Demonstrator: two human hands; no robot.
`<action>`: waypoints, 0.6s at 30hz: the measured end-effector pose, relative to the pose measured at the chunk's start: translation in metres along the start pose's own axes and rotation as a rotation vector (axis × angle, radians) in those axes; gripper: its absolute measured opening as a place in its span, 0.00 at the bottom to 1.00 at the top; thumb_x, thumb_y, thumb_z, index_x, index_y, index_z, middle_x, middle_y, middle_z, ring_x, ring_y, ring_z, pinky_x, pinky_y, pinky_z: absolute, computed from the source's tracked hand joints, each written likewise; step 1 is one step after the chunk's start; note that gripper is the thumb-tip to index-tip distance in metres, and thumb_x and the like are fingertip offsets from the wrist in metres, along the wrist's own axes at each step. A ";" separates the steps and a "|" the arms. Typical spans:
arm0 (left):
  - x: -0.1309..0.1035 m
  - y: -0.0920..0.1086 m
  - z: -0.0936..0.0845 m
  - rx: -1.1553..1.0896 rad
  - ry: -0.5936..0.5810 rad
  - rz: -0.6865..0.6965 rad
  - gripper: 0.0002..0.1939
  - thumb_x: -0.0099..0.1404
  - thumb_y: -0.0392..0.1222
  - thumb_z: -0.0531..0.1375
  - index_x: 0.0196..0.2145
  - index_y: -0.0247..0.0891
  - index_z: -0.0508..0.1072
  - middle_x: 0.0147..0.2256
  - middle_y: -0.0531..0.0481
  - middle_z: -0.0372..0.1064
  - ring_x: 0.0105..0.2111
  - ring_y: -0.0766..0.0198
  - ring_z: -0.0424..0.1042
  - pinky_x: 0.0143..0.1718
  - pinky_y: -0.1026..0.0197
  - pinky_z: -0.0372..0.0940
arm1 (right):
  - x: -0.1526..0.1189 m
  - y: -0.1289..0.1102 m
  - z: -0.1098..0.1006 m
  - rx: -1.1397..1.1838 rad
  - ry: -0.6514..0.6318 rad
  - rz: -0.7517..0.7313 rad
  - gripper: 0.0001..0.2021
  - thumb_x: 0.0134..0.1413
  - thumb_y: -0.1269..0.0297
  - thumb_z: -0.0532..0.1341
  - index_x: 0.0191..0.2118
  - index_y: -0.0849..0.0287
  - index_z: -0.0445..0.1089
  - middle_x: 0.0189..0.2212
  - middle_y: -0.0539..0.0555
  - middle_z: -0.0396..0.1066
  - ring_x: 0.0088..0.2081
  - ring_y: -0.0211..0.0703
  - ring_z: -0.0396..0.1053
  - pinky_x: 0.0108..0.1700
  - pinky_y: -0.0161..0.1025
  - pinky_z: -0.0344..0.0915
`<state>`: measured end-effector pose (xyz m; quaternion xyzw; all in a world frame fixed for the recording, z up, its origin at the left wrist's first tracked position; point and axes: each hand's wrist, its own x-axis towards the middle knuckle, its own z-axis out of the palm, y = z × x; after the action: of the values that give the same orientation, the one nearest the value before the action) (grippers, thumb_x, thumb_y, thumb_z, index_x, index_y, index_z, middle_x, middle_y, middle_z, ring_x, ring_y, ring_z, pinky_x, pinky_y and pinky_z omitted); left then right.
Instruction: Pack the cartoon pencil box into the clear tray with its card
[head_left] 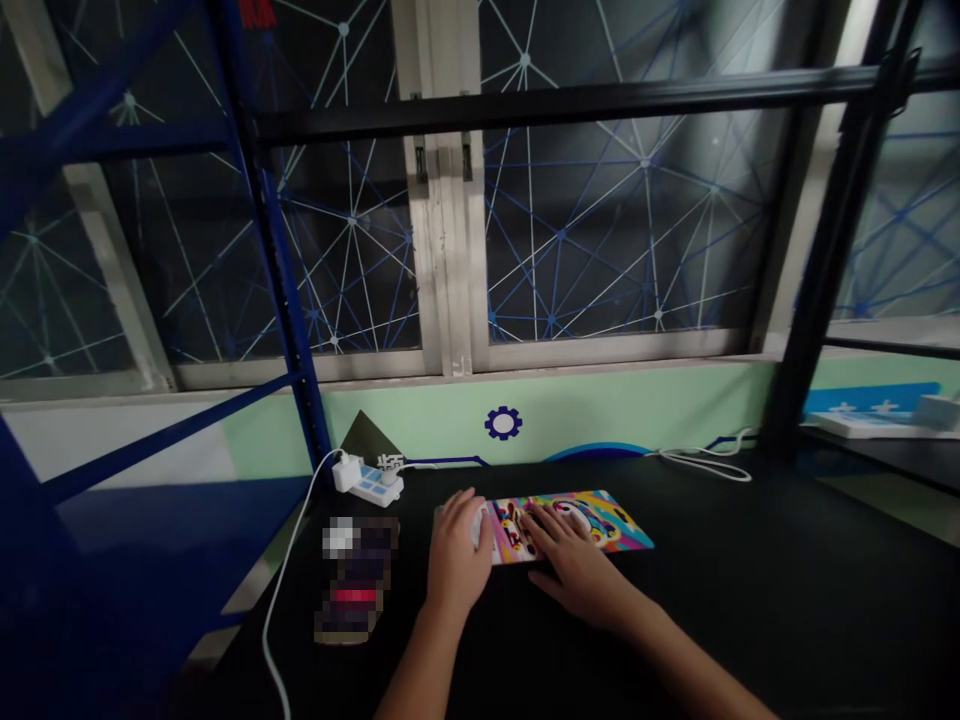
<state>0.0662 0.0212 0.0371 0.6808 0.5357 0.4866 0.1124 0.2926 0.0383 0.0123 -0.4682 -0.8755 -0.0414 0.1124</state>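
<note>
A brightly printed mouse pad point(619, 520) lies on the black tabletop in front of me. At its left end my left hand point(459, 550) is closed round a white, rounded computer mouse point(478, 525), which shows only in part between thumb and fingers. My right hand point(574, 560) rests palm down on the pad's middle, its fingers stretched out and slightly apart, holding nothing. Both hands cover some of the pad's print.
To the left lies a pixelated phone-like item point(356, 580). Behind it is a white power strip point(375, 485) with plugs and a cable point(281, 580) running down. A white cord point(705, 465) lies at the back right. Dark rack posts point(814, 270) frame the table before the windows.
</note>
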 end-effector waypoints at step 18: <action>-0.045 -0.021 -0.014 -0.704 0.115 -0.635 0.32 0.74 0.48 0.51 0.71 0.41 0.47 0.67 0.40 0.61 0.66 0.58 0.63 0.64 0.57 0.61 | -0.010 0.055 0.025 0.162 0.322 0.429 0.25 0.63 0.45 0.55 0.56 0.58 0.72 0.57 0.68 0.72 0.53 0.63 0.75 0.51 0.55 0.72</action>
<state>0.0445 -0.0136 0.0058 0.3759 0.5251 0.6172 0.4495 0.3395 0.0653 -0.0166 -0.6197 -0.7277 -0.0204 0.2934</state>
